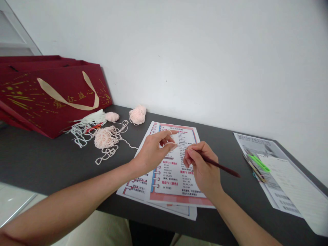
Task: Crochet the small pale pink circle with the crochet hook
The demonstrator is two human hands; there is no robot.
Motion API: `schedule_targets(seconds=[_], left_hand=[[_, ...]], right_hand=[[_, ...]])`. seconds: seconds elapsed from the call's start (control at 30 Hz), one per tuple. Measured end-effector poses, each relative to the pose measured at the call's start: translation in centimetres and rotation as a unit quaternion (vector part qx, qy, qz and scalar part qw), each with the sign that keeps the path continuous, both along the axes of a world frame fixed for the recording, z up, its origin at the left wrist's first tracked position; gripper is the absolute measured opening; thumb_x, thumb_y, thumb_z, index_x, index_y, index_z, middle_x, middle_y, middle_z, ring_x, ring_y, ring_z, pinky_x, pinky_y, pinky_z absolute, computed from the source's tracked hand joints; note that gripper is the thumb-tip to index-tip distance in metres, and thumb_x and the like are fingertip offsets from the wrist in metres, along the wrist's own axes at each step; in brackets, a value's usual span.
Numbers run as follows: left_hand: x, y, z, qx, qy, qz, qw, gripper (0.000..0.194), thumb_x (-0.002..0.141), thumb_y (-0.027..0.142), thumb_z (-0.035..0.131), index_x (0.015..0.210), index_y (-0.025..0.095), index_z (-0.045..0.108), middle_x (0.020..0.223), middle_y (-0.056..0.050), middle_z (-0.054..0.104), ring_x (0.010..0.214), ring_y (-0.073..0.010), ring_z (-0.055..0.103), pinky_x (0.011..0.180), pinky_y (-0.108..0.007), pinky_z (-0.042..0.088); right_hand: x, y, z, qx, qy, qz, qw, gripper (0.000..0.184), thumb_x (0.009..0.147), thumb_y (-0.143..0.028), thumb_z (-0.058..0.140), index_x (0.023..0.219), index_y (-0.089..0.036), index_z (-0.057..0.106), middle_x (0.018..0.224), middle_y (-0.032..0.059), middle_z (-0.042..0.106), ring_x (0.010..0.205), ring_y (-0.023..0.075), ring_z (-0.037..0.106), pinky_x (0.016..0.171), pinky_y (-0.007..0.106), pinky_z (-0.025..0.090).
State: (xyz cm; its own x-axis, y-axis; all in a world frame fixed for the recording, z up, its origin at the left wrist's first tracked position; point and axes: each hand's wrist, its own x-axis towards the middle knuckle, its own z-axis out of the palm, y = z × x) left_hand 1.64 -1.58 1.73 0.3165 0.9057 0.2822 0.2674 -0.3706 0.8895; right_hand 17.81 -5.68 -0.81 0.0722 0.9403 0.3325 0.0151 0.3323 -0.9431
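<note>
My left hand (pixel 151 150) is over the printed sheets, its thumb and fingers closed on pale pink yarn, with a strand looped round the index finger. From the tangled pink yarn (pixel 104 137) on the left, a strand trails toward this hand. My right hand (pixel 203 167) grips a crochet hook (pixel 222 167) with a dark brown handle that slants down to the right. Its tip points at the left fingers, too small to make out clearly. Under both hands lies a printed pattern sheet (pixel 164 176) on top of other sheets.
Dark red gift bags (pixel 56 92) stand at the left back, beside white yarn (pixel 87 124), a small pink ball (pixel 112 117) and a larger pink ball (pixel 137 114). To the right, green-handled scissors (pixel 260 163) rest on papers (pixel 289 184). A white wall borders the dark table (pixel 38 164).
</note>
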Motion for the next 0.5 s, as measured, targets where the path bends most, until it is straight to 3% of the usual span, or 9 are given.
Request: schedule_targets(seconds=[0.07,0.13,0.23,0.3,0.4,0.47,0.5], left_hand=[[-0.1,0.1,-0.1,0.001,-0.004,-0.007,1.0,0.009,0.081,0.022,0.059,0.073,0.02,0.061,0.07,-0.001,0.062,0.088,-0.0204,0.06,0.071,-0.029,0.039],[-0.1,0.1,-0.2,0.001,-0.015,-0.013,1.0,0.009,0.08,0.022,0.059,0.071,0.02,0.059,0.07,-0.002,0.062,0.089,-0.0209,0.06,0.073,-0.03,0.039],[-0.2,0.2,-0.1,0.004,-0.027,-0.02,0.999,0.01,0.079,0.02,0.059,0.07,0.02,0.058,0.071,-0.001,0.062,0.092,-0.0217,0.06,0.077,-0.031,0.04],[-0.3,0.3,0.0,0.007,-0.027,-0.021,0.999,0.011,0.08,0.019,0.059,0.069,0.02,0.058,0.07,-0.001,0.061,0.097,-0.0224,0.059,0.079,-0.031,0.04],[-0.4,0.6,0.0,-0.003,-0.028,-0.019,0.999,0.008,0.078,0.021,0.061,0.07,0.019,0.06,0.069,-0.001,0.06,0.091,-0.021,0.059,0.078,-0.031,0.039],[-0.4,0.8,-0.1,-0.039,-0.059,-0.036,0.997,0.006,0.077,0.021,0.063,0.082,0.018,0.064,0.07,0.001,0.059,0.077,-0.0162,0.057,0.073,-0.03,0.04],[-0.3,0.8,-0.2,-0.065,-0.086,-0.052,0.993,0.015,0.076,0.021,0.064,0.091,0.018,0.064,0.07,0.002,0.058,0.071,-0.0136,0.054,0.07,-0.029,0.039]], right_hand=[[0.1,0.1,0.1,-0.003,0.001,0.006,1.0,0.016,0.087,-0.02,0.053,0.072,-0.022,0.05,0.056,-0.0054,0.049,0.047,0.0106,0.046,0.046,0.024,0.038],[0.4,-0.1,0.2,0.043,-0.091,-0.02,0.995,0.012,0.085,-0.018,0.056,0.074,-0.023,0.053,0.06,-0.0037,0.054,0.051,0.0117,0.049,0.048,0.025,0.04],[0.9,-0.5,0.3,0.161,-0.24,-0.038,0.957,0.011,0.083,-0.014,0.058,0.081,-0.025,0.056,0.073,0.0002,0.062,0.063,0.0152,0.058,0.057,0.028,0.046],[1.1,-0.7,0.4,0.218,-0.27,-0.026,0.937,0.015,0.082,-0.011,0.058,0.084,-0.026,0.056,0.077,0.0013,0.064,0.069,0.0167,0.061,0.061,0.03,0.047],[1.3,-0.4,0.6,0.178,-0.221,-0.021,0.959,0.015,0.081,-0.01,0.059,0.08,-0.025,0.057,0.073,0.0002,0.062,0.065,0.0152,0.058,0.059,0.029,0.045],[1.3,0.0,0.8,0.09,-0.112,0.006,0.99,0.013,0.082,-0.012,0.058,0.075,-0.023,0.056,0.064,-0.002,0.057,0.057,0.013,0.053,0.054,0.027,0.042],[1.2,0.2,0.9,0.043,-0.042,0.034,0.998,0.013,0.082,-0.014,0.058,0.073,-0.023,0.055,0.06,-0.0031,0.054,0.053,0.0121,0.05,0.051,0.026,0.04]])
